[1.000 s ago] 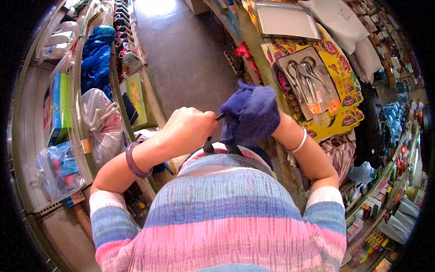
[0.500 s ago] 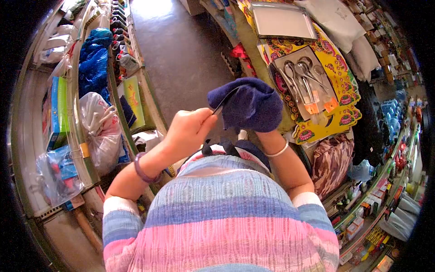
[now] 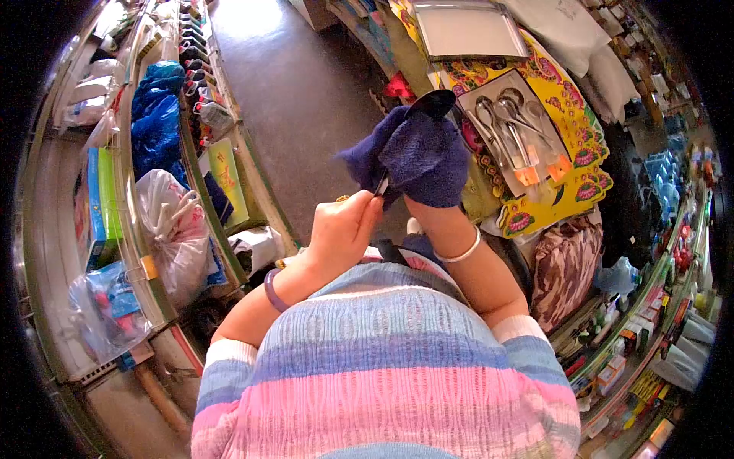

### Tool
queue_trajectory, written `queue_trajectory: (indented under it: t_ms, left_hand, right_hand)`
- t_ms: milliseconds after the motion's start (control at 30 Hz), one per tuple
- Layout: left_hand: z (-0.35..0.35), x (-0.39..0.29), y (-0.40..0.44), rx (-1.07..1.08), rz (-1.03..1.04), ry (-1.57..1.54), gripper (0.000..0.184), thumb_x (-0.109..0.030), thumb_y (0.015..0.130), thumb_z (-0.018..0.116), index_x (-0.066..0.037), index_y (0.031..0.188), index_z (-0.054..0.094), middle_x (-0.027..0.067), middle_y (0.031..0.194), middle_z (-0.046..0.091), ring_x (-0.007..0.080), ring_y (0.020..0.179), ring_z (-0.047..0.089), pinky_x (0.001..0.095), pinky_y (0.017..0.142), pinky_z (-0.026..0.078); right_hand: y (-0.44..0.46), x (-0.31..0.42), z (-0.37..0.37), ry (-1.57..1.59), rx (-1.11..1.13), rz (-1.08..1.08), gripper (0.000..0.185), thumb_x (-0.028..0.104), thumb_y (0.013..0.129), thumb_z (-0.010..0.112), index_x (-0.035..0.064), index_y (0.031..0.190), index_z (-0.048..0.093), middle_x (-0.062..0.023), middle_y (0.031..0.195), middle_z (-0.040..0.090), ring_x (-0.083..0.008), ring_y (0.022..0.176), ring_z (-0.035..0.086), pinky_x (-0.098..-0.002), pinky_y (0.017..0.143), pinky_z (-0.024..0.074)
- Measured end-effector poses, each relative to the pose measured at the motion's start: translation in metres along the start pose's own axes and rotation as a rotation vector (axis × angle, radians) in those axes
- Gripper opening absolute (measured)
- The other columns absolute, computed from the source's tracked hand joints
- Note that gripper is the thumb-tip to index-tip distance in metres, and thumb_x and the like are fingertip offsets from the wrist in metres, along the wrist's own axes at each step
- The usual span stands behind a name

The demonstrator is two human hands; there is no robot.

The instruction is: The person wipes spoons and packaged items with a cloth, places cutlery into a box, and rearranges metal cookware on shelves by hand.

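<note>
My left hand (image 3: 345, 229) is closed on the thin handle end of a metal spoon (image 3: 432, 104), whose dark rounded bowl sticks out at the far side of a navy-blue cloth (image 3: 420, 153). The cloth is wrapped round the middle of the spoon, hiding most of the handle. My right hand (image 3: 430, 212) is mostly covered by the cloth and grips it from the right side; its fingers are hidden. A loose corner of cloth hangs to the left.
At the right, a tray (image 3: 514, 138) of several spoons and ladles lies on a yellow flowered sheet (image 3: 554, 218). Behind it is a white framed tray (image 3: 470, 29). Shelves with a tied plastic bag (image 3: 172, 229) and bottles stand left; a camouflage bundle (image 3: 566, 268) sits right.
The spoon's bowl has come into view beyond the cloth, pointing away and to the right. My left hand has shifted right and slightly nearer my body; the cloth has bunched round the spoon.
</note>
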State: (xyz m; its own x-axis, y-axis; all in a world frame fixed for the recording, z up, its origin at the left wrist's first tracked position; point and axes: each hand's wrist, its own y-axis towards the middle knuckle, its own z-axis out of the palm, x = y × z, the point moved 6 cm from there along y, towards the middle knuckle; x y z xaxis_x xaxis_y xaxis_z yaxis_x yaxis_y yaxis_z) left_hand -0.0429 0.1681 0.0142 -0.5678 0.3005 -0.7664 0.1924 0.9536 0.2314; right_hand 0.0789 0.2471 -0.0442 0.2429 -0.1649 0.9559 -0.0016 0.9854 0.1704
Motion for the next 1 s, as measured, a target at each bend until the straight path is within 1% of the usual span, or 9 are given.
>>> queue_trajectory:
  t_ms: [100,167,200,300,433,500,533,833,1000]
  left_hand:
    - [0.001,0.017,0.010,-0.095,-0.050,0.001,0.017,-0.010,0.085,0.052,0.000,0.071,0.051,0.0166,0.059,0.054,0.0332,0.054,0.057,0.0371,0.047,0.042]
    - [0.000,0.020,0.017,-0.012,-0.142,-0.050,0.018,-0.010,0.083,0.055,0.001,0.069,0.054,0.0160,0.059,0.056,0.0260,0.053,0.058,0.0332,0.047,0.043]
    - [-0.005,0.017,0.022,0.059,-0.204,-0.078,0.018,-0.011,0.082,0.056,0.001,0.069,0.055,0.0156,0.059,0.057,0.0234,0.052,0.058,0.0322,0.047,0.043]
    - [-0.028,0.018,0.031,-0.082,-0.175,-0.162,0.012,-0.011,0.085,0.059,0.000,0.080,0.064,-0.0023,0.060,0.054,0.0045,0.048,0.045,0.0206,0.042,0.035]
    - [-0.026,0.019,0.038,-0.185,-0.253,-0.426,0.010,-0.008,0.079,0.066,0.001,0.074,0.064,-0.0007,0.064,0.056,0.0032,0.049,0.045,0.0186,0.043,0.033]
    - [-0.013,0.021,0.042,-0.180,-0.273,-0.497,0.011,-0.007,0.079,0.066,0.001,0.072,0.064,-0.0012,0.065,0.055,0.0025,0.049,0.044,0.0180,0.042,0.031]
    - [-0.007,0.026,0.042,-0.172,-0.280,-0.508,0.012,-0.008,0.079,0.066,0.001,0.072,0.063,-0.0014,0.063,0.055,0.0025,0.049,0.044,0.0181,0.042,0.031]
    - [0.031,0.012,0.063,-0.120,-0.332,-0.635,0.014,-0.011,0.081,0.063,-0.002,0.070,0.060,-0.0037,0.056,0.051,0.0022,0.046,0.043,0.0186,0.041,0.031]
    - [0.041,0.005,0.076,-0.093,-0.355,-0.768,0.012,-0.008,0.080,0.063,0.000,0.071,0.061,-0.0021,0.058,0.052,0.0031,0.044,0.042,0.0186,0.040,0.030]
  right_hand:
    - [-0.011,-0.023,0.017,0.593,0.065,0.140,0.016,0.015,0.088,0.047,0.0050,0.098,0.054,-0.0093,0.094,0.061,-0.0209,0.085,0.059,-0.0349,0.075,0.0498]
    - [-0.015,-0.013,0.020,0.068,0.200,-0.070,0.015,0.017,0.089,0.046,0.0051,0.096,0.054,-0.0102,0.093,0.061,-0.0216,0.083,0.060,-0.0348,0.073,0.0505]
    - [-0.013,0.014,0.023,-0.764,0.277,-0.343,0.015,0.018,0.089,0.047,0.0053,0.094,0.054,-0.0107,0.093,0.061,-0.0218,0.082,0.060,-0.0346,0.072,0.0508]
    - [-0.009,0.028,0.013,-0.735,0.300,-0.308,0.016,0.025,0.082,0.054,0.0086,0.082,0.054,-0.0090,0.079,0.060,-0.0245,0.072,0.059,-0.0348,0.064,0.0489]
    - [-0.025,0.028,0.019,-0.432,0.284,-0.144,0.017,0.030,0.072,0.061,0.0139,0.074,0.056,-0.0084,0.068,0.058,-0.0276,0.064,0.058,-0.0378,0.053,0.0442]
    - [-0.034,0.055,0.028,-0.978,0.397,-0.446,0.017,0.024,0.072,0.063,0.0141,0.083,0.056,-0.0100,0.071,0.058,-0.0282,0.065,0.058,-0.0382,0.054,0.0451]
    - [-0.034,0.040,0.022,-1.024,0.472,-0.347,0.022,0.029,0.070,0.065,0.0123,0.082,0.057,-0.0103,0.069,0.057,-0.0297,0.061,0.057,-0.0388,0.054,0.0451]
    - [-0.055,0.060,-0.032,-1.047,0.312,-0.374,0.017,0.024,0.079,0.056,0.0108,0.067,0.059,-0.0094,0.063,0.059,-0.0308,0.056,0.057,-0.0411,0.053,0.0430]
    - [-0.075,0.017,-0.063,-0.325,0.150,0.249,0.017,0.024,0.080,0.057,0.0105,0.070,0.059,-0.0090,0.066,0.060,-0.0285,0.060,0.057,-0.0400,0.056,0.0438]
